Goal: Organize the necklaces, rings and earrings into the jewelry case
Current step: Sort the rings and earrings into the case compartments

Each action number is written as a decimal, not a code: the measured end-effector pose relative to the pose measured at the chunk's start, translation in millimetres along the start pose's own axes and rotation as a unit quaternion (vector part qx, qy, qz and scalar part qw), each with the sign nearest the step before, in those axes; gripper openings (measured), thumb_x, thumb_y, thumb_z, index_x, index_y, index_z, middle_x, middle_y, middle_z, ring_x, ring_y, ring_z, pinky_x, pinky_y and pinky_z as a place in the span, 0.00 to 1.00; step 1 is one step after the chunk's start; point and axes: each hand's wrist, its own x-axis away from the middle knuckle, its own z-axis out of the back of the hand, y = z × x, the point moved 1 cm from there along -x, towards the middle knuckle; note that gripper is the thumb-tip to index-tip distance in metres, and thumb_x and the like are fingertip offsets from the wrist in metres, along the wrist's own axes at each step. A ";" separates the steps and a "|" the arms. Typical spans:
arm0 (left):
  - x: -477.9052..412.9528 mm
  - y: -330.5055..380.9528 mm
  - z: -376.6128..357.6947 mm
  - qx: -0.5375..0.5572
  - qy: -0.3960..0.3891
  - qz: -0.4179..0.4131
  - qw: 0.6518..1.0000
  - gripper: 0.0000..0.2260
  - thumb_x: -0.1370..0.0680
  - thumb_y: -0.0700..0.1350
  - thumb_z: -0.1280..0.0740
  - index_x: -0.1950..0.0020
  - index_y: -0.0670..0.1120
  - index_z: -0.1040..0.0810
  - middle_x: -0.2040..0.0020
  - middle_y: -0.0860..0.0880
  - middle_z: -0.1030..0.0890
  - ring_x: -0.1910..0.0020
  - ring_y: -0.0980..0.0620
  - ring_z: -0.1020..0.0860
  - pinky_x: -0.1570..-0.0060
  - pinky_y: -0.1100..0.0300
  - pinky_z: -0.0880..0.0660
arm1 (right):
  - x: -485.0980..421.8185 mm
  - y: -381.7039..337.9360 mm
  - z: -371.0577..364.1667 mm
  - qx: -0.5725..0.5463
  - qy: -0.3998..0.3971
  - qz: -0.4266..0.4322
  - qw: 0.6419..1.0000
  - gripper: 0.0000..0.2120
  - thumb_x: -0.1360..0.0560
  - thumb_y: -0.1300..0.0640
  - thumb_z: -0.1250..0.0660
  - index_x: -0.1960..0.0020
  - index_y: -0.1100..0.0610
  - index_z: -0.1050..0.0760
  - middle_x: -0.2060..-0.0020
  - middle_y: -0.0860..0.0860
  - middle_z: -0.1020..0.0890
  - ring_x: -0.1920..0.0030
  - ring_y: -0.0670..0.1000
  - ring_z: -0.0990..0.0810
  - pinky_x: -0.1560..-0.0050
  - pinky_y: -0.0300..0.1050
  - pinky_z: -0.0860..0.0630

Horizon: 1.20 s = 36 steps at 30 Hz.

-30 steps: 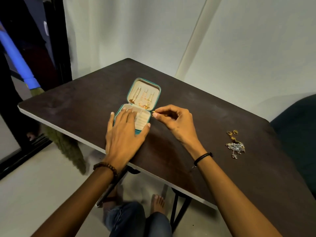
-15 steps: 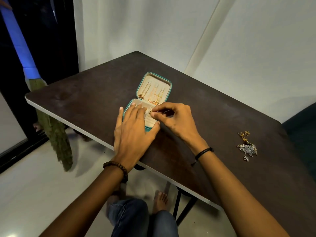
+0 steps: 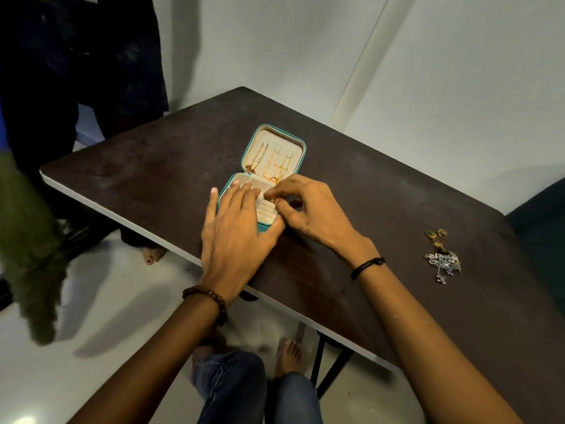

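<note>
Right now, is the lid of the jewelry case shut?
No, the jewelry case lid stands open with gold necklaces hung inside, while the right hand pinches a gold piece over the tray.

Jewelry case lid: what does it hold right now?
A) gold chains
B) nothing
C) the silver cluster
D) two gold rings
A: gold chains hang inside the open jewelry case lid, while the silver cluster and gold rings lie loose on the table to the right.
</note>
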 end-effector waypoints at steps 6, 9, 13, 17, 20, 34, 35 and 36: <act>0.4 0.9 -0.2 -0.003 0.004 0.001 1.000 0.29 0.21 0.62 0.41 0.27 0.44 0.30 0.25 0.46 0.29 0.23 0.50 0.38 0.22 0.49 0.55 | 5.4 0.7 -4.2 -0.013 0.017 -0.026 0.999 0.12 0.21 0.62 0.35 0.40 0.57 0.17 0.42 0.51 0.19 0.42 0.46 0.23 0.44 0.35 0.25; 1.6 4.0 1.3 -0.023 0.012 -0.013 1.000 0.29 0.23 0.62 0.41 0.30 0.43 0.27 0.28 0.45 0.26 0.25 0.48 0.34 0.22 0.48 0.56 | 17.0 1.6 -0.4 -0.063 0.083 -0.063 0.993 0.10 0.21 0.62 0.34 0.43 0.56 0.17 0.43 0.49 0.19 0.48 0.42 0.22 0.52 0.28 0.26; 6.7 19.4 3.2 -0.019 0.023 -0.059 0.998 0.24 0.23 0.55 0.32 0.31 0.43 0.25 0.31 0.44 0.24 0.27 0.47 0.31 0.22 0.50 0.54 | 43.0 6.2 15.1 -0.098 0.131 -0.097 0.982 0.08 0.21 0.62 0.33 0.46 0.55 0.16 0.47 0.47 0.17 0.51 0.42 0.20 0.53 0.28 0.26; 16.3 57.3 -7.0 0.044 -0.009 -0.097 0.994 0.22 0.22 0.49 0.32 0.29 0.45 0.27 0.28 0.46 0.27 0.23 0.49 0.36 0.21 0.53 0.52 | 78.3 19.7 33.1 -0.091 0.169 -0.110 0.975 0.08 0.22 0.63 0.32 0.47 0.56 0.16 0.50 0.47 0.16 0.51 0.42 0.20 0.54 0.28 0.26; 21.0 90.6 -23.6 0.079 -0.030 -0.132 0.988 0.21 0.22 0.46 0.31 0.30 0.42 0.26 0.29 0.44 0.25 0.23 0.48 0.36 0.23 0.57 0.53 | 106.8 36.8 49.3 -0.082 0.190 -0.134 0.969 0.08 0.23 0.63 0.32 0.48 0.54 0.16 0.50 0.45 0.16 0.52 0.42 0.19 0.55 0.30 0.25; -24.3 215.3 -142.4 0.177 -0.260 -0.083 0.946 0.17 0.20 0.51 0.34 0.32 0.49 0.25 0.33 0.49 0.24 0.32 0.50 0.28 0.37 0.52 0.28 | 183.5 185.3 133.3 0.027 0.269 -0.319 0.908 0.05 0.23 0.59 0.29 0.48 0.56 0.17 0.51 0.51 0.15 0.55 0.45 0.20 0.56 0.27 0.27; -29.3 221.7 -152.3 0.187 -0.263 -0.078 0.943 0.16 0.20 0.51 0.34 0.32 0.49 0.24 0.33 0.49 0.23 0.32 0.50 0.28 0.36 0.52 0.27 | 183.7 195.8 136.4 0.030 0.264 -0.335 0.904 0.06 0.23 0.59 0.29 0.46 0.57 0.18 0.49 0.53 0.15 0.54 0.46 0.20 0.55 0.28 0.28; -33.7 227.5 -160.9 0.200 -0.262 -0.070 0.941 0.16 0.20 0.51 0.34 0.33 0.49 0.24 0.33 0.49 0.23 0.32 0.50 0.27 0.36 0.52 0.27 | 183.2 204.9 138.5 0.025 0.255 -0.353 0.900 0.08 0.23 0.59 0.29 0.44 0.57 0.18 0.47 0.54 0.16 0.51 0.48 0.19 0.52 0.32 0.26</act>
